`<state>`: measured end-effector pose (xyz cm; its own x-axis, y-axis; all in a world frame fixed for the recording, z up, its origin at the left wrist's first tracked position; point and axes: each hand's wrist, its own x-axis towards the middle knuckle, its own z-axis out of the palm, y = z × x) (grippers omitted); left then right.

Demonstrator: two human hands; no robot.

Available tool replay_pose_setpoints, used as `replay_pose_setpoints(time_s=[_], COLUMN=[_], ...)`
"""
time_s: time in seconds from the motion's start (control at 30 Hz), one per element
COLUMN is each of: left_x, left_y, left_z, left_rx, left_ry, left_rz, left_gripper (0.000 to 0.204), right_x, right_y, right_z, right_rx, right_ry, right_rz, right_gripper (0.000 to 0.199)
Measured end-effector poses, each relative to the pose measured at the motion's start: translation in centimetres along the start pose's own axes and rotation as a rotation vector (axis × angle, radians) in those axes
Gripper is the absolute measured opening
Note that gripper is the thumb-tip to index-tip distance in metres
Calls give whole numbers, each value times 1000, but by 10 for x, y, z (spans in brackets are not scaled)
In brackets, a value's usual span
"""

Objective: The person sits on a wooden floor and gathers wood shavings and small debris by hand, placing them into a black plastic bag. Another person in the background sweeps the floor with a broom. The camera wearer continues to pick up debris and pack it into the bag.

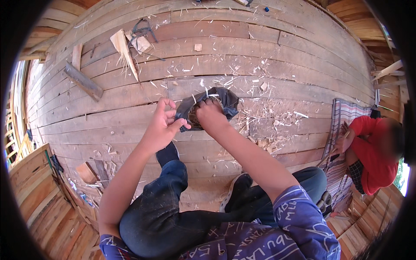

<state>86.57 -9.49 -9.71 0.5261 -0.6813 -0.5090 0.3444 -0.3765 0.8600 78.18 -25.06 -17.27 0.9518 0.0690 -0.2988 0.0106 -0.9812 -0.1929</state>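
Note:
A black plastic bag lies on the plank floor in front of me, its mouth spread wide. Brownish, fibrous-looking contents show inside it, too shadowed to name. At the bag's left rim my left hand pinches the plastic between thumb and fingers. My right hand reaches down into the mouth with its fingers curled among the contents. The fingertips are hidden, so what they grip cannot be made out. A few pale wood shavings rest on the bag's far edge.
Wood shavings litter the plank floor. A split wood piece and a dark wooden length lie far left. At right, a person in red sits on a striped mat. A wood block lies near left.

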Motion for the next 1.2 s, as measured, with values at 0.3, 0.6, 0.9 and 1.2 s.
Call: replay_pose_setpoints(time_s=[0.3, 0.6, 0.9, 1.2], left_x=[-5, -59, -64, -30], left_y=[7, -9, -12, 2], left_z=[-27, -104, -105, -94], left_rx=[21, 105, -33, -3], left_ry=[33, 214, 184, 136], left_rz=[-113, -243, -202, -196], left_gripper=[37, 39, 32, 33], right_x=[-43, -69, -125, -135], right_y=[-14, 147, 164, 38], right_z=[-68, 15, 128, 135], right_rx=[430, 790, 307, 472], right_ry=[347, 462, 401, 102], right_rz=[12, 709, 961, 660], right_gripper=[13, 43, 76, 86])
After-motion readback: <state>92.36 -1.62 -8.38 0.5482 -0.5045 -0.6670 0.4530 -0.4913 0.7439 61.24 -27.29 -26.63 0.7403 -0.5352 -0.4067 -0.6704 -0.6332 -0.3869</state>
